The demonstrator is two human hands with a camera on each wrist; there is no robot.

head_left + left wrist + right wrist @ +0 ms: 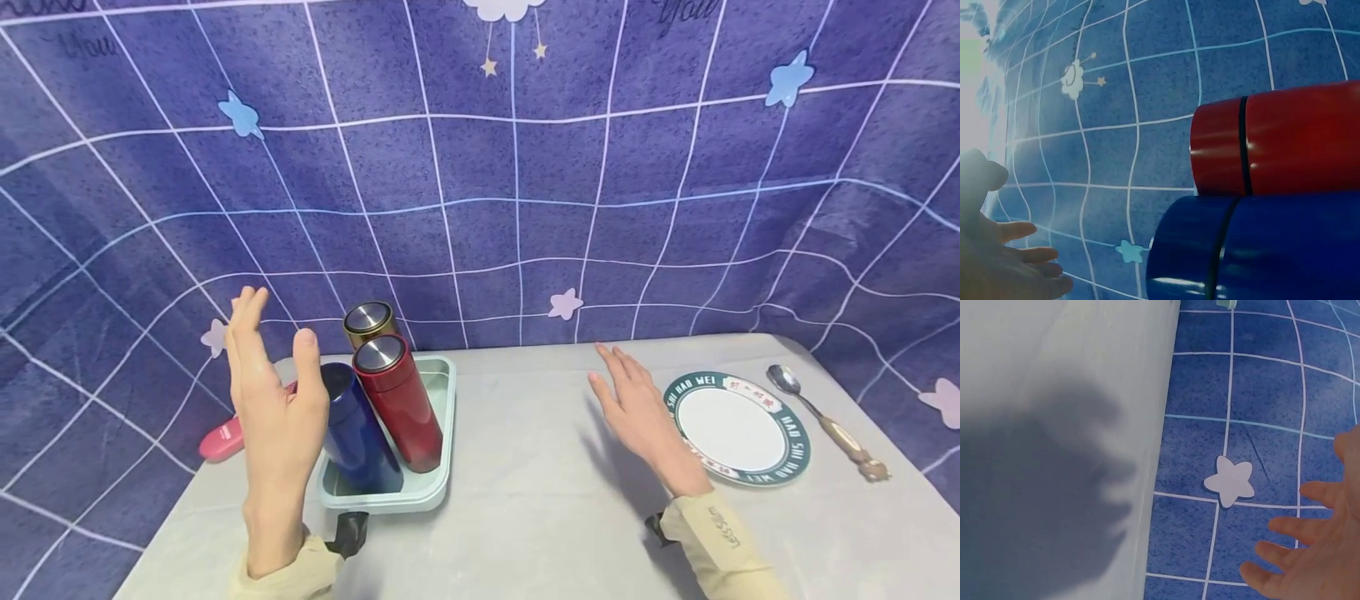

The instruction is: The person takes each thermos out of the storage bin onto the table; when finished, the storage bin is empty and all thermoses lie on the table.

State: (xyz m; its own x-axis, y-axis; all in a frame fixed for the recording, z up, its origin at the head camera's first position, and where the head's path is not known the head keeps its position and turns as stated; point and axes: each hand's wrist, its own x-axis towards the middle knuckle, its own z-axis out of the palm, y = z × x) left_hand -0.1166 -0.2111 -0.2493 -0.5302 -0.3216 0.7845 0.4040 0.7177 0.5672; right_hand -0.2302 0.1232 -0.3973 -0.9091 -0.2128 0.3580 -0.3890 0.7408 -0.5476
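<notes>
The blue bottle (363,442) and red bottle (401,404) stand side by side in the tray (427,499), whose raised walls probably serve to stop them toppling or sliding apart. A gold-rimmed bottle (367,319) shows behind the red one, its base hidden, so I cannot tell whether it shares the tray. The left hand (273,408) is raised just beside the blue bottle, fingers extended and thumb apart, grasping nothing; the bottles bear their own weight on their bases. The right hand (641,412) hovers over the desk (517,467), its shadow showing it clear of the surface, fingers spread and likewise released. Near it the plate (738,429) lies flat, steady on its own base, with the spoon (834,427) just beyond its right rim, handle toward the person, which would suit picking up. A pink thing (223,442) lies partly hidden behind the left hand.
</notes>
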